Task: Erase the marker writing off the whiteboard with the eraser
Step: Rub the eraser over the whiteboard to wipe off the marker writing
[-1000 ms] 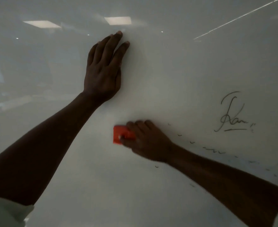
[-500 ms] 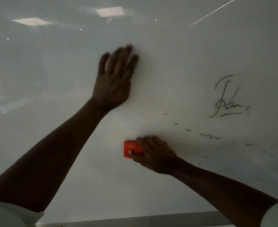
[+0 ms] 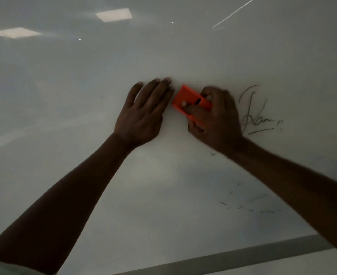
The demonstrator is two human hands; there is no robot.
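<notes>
The glossy whiteboard (image 3: 84,96) fills the view. My right hand (image 3: 217,120) grips an orange eraser (image 3: 183,98) and presses it on the board, tilted, just left of a black scribbled signature (image 3: 255,114). My left hand (image 3: 144,114) lies flat on the board with fingers spread, its fingertips almost touching the eraser's left edge. Small black marker specks (image 3: 241,205) remain lower right, and one short stroke (image 3: 213,154) sits under my right wrist.
A grey bottom frame strip (image 3: 223,257) of the board runs along the lower edge. Ceiling light reflections (image 3: 114,14) show on the upper board. A faint dot (image 3: 101,96) sits left of my left hand.
My right hand has carried the eraser up and to the right, from below my left hand to beside its fingertips near the signature. The view has shifted, showing the bottom frame.
</notes>
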